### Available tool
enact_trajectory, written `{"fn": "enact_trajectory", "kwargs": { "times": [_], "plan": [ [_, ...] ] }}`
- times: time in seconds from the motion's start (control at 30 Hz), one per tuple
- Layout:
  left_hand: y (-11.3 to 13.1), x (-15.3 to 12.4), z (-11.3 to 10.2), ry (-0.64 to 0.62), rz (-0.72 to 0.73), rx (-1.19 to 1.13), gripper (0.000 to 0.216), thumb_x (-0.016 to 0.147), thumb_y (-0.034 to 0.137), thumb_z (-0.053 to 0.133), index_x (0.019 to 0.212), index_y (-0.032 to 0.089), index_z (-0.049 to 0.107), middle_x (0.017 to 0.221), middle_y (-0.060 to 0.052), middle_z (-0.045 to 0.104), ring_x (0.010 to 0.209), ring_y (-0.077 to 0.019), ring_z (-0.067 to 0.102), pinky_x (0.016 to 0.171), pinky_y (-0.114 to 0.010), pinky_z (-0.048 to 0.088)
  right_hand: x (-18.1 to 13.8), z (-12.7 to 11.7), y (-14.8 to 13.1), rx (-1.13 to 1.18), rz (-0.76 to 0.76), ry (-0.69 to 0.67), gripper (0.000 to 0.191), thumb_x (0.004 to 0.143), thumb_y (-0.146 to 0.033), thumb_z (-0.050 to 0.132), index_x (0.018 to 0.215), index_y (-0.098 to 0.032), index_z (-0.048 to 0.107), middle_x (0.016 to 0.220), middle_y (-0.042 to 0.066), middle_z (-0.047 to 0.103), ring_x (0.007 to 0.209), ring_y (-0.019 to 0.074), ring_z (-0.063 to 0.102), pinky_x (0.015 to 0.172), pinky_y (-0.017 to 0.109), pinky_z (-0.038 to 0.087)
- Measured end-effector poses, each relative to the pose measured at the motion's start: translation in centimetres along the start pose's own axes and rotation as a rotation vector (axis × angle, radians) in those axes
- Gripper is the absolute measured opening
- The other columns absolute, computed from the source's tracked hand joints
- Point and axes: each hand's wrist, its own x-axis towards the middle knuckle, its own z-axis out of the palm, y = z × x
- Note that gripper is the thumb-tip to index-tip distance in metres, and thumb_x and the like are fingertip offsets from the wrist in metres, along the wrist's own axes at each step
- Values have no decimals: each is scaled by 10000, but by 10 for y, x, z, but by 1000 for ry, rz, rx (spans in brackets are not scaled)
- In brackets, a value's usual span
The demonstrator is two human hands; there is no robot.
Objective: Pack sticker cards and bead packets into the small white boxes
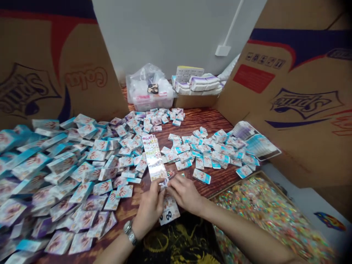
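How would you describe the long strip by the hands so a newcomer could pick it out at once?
On the reddish wooden table, look to the middle, where the left hand and right hand meet. A long, narrow, glossy printed strip runs away from them. Unlike the small blue-and-white packets around it, it is far longer, with colourful printing at its far end.

Desk: my reddish-brown wooden desk (209,124)
On it: scattered small blue-and-white card packets (82,172), clear plastic bin (151,103), shallow cardboard tray of glittery pieces (239,187)
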Motion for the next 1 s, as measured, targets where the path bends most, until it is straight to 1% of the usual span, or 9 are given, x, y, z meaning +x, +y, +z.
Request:
{"fn": "enact_trajectory", "kwargs": {
  "times": [0.17, 0.27, 0.4, 0.5, 0.6, 0.67, 0.77, 0.9, 1.0],
  "plan": [
    [14, 12, 13, -168, 22, -30, 377, 854, 298, 517, 1221, 230, 468, 719, -19, 612, 609, -196, 571, 603, -267, 372, -13, -27, 27, 144, 49, -27, 162, 932, -240, 451, 871, -174, 586, 802, 37, 594, 764, 156, 563, 683, 259, 448],
    [23, 33, 36, -265, 168, -39, 454, 871, 319, 494, 1309, 246, 403, 986, -89, 633, 857, -239, 589, 799, -338, 404, -19, -61, 51, 160, 237, 147, 173, 932, -279, 458, 878, -184, 592, 809, 26, 599, 770, 158, 563, 701, 275, 447],
    [24, 74, 93, -469, 389, 64, 249, 867, 264, 452, 1064, 183, 581, 1006, -152, 600, 1055, -302, 473, 925, -426, 347, -31, -89, 70, 206, 413, 392, 223, 916, -347, 473, 1015, -183, 588, 895, 47, 614, 777, 170, 579, 669, 281, 474],
    [15, 95, 133, -551, 420, 76, 170, 848, 218, 448, 878, 164, 606, 911, -170, 596, 1036, -320, 461, 900, -453, 356, -40, -94, 68, 196, 376, 390, 191, 902, -333, 498, 970, -189, 604, 909, 54, 602, 817, 176, 573, 713, 293, 477],
    [8, 102, 150, -609, 450, 86, 136, 821, 187, 481, 738, 183, 588, 822, -145, 590, 979, -303, 484, 896, -449, 353, -48, -96, 62, 225, 377, 392, 155, 886, -316, 525, 940, -192, 600, 905, 55, 588, 843, 179, 567, 731, 293, 477],
    [9, 103, 146, -621, 464, 92, 110, 795, 180, 531, 694, 193, 573, 775, -120, 585, 951, -287, 495, 897, -428, 353, -54, -98, 58, 276, 390, 391, 152, 871, -325, 549, 932, -193, 595, 893, 49, 590, 831, 175, 571, 709, 279, 480],
    [21, 109, 119, -560, 451, 109, 61, 789, 214, 572, 729, 200, 578, 736, -94, 575, 914, -268, 501, 874, -387, 364, -62, -102, 51, 396, 395, 295, 172, 863, -355, 561, 881, -188, 596, 826, 32, 607, 726, 149, 578, 629, 244, 478],
    [41, 120, 54, -378, 368, 131, 155, 875, 318, 473, 917, 209, 576, 748, -54, 554, 752, -209, 498, 779, -332, 380, -59, -94, 50, 477, 406, 124, 206, 882, -370, 531, 888, -178, 607, 836, 34, 640, 746, 153, 598, 661, 255, 483],
    [48, 116, 4, -259, 208, 119, 246, 872, 430, 476, 831, 204, 564, 653, 10, 498, 605, -157, 448, 673, -282, 379, -45, -74, 65, 388, 396, -5, 180, 885, -334, 528, 893, -188, 633, 871, 32, 654, 804, 160, 599, 730, 283, 464]
  ]
}}
